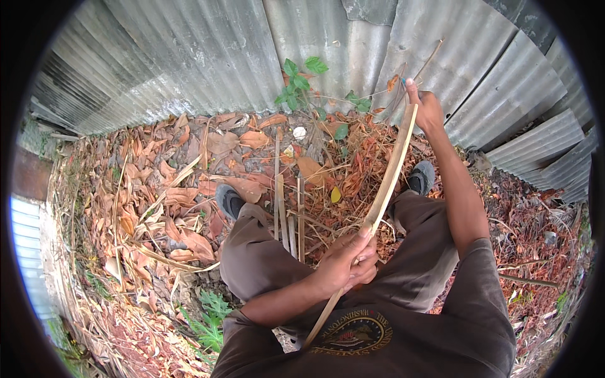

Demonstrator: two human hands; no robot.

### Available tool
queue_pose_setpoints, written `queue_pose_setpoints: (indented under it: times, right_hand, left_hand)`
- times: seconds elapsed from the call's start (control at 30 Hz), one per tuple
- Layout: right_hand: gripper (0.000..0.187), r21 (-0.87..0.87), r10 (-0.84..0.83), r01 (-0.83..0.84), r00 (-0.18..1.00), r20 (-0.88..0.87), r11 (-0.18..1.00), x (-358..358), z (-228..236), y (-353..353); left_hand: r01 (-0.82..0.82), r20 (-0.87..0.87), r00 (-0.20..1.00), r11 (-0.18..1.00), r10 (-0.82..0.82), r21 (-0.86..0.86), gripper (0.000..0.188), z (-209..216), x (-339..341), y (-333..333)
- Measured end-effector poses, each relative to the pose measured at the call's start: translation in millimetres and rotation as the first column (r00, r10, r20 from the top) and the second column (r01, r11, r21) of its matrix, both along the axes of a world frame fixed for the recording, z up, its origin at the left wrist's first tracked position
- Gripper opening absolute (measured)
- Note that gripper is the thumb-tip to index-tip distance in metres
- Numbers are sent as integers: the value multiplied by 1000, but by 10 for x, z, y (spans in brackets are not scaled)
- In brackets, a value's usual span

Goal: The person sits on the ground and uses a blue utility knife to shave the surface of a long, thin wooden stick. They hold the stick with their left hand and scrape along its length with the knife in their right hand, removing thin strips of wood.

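A long pale strip of split bamboo or wood [392,173] runs slantwise across the front of my body. My left hand [345,263] is closed around its lower part, with the tail of the strip reaching down past my shirt. Beyond the strip's far end, my right hand [426,110] is raised with its thumb up and its fingers curled. A small bit of blue shows by that thumb, but what the hand grips is mostly hidden. Between my feet lie several similar pale strips [301,217] on the ground.
A corrugated metal fence [214,57] stands close ahead and curves round to the right. Dry brown leaves [189,195] cover the ground. A green plant [295,85] grows at the fence's foot, and a leafy weed [211,318] stands at lower left. My shoes [230,200] flank the strips.
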State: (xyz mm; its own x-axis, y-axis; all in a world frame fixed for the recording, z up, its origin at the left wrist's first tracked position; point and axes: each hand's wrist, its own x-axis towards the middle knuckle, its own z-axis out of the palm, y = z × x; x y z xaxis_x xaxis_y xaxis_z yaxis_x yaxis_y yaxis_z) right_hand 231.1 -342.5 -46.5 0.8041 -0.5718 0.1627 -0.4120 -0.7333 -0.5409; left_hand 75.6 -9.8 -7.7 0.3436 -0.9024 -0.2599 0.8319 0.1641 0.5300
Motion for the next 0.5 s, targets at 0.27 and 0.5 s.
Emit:
queue_pose_setpoints:
  times: [0.27,0.5]
  right_hand:
    - [69,-120,625,-621,781,-8,775,-803,250,1246]
    - [73,-222,573,-568,818,-47,793,-690,205,1234]
  left_hand:
    - [-376,72,927,902,369,215,40,-180,459,132]
    - [-373,151,926,901,346,222,39,-135,379,96]
